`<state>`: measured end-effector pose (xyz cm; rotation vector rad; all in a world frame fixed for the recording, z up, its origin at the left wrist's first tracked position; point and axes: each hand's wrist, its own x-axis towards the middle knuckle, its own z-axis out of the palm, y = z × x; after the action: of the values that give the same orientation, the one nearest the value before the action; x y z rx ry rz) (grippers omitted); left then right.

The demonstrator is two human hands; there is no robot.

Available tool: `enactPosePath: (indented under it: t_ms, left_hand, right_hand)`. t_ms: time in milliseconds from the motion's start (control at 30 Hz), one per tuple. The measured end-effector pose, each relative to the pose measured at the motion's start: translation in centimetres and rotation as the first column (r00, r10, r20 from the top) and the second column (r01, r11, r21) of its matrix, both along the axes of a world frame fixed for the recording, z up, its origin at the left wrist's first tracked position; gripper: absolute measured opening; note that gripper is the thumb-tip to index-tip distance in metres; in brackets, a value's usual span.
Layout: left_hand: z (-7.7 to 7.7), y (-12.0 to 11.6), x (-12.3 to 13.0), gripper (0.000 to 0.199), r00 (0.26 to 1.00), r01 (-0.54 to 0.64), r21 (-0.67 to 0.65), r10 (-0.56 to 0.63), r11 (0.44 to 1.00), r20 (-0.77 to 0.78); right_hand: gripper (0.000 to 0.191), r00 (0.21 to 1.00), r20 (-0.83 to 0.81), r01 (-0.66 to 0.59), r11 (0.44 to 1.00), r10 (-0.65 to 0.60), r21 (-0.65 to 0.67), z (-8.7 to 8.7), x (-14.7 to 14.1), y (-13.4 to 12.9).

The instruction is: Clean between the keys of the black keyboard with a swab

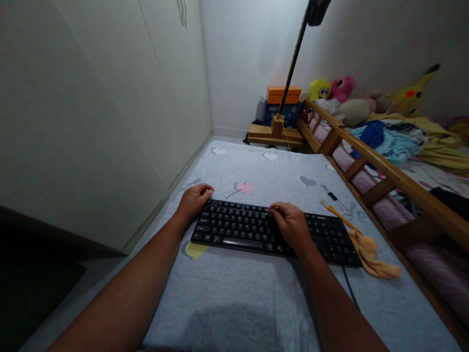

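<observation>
A black keyboard (238, 222) lies across the patterned bed cover, its cable running off toward me at the right. My left hand (196, 199) is closed at the keyboard's far left corner, fingers curled against its edge. Over the keys right of the middle, my right hand (291, 222) is pinched on a cotton swab, of which only a small pale tip shows by the upper key rows. Another cotton swab (233, 192) rests on the cover just beyond the keyboard. To the right lie a yellow-handled brush (342, 217), a slim tool with a black grip (332, 196) and an orange cloth (370, 254).
A wooden bed rail (366, 151) borders the right side, with crumpled bedding and plush toys behind it. Pale cabinet doors (110, 98) rise on the left. At the far end stand a wooden stand with a black pole (293, 63) and stacked boxes (284, 95).
</observation>
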<state>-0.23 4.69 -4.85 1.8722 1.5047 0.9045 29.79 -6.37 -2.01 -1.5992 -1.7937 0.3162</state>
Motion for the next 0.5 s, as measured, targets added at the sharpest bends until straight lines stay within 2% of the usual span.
enactPosePath:
  t_ms: [500]
  left_hand:
    - [0.02,0.01,0.06,0.031,1.0,-0.001,-0.001,0.001,1.0,-0.013]
  right_hand:
    - [0.015,0.999,-0.005,-0.042,0.999,0.042,0.001,-0.22,-0.93,0.59]
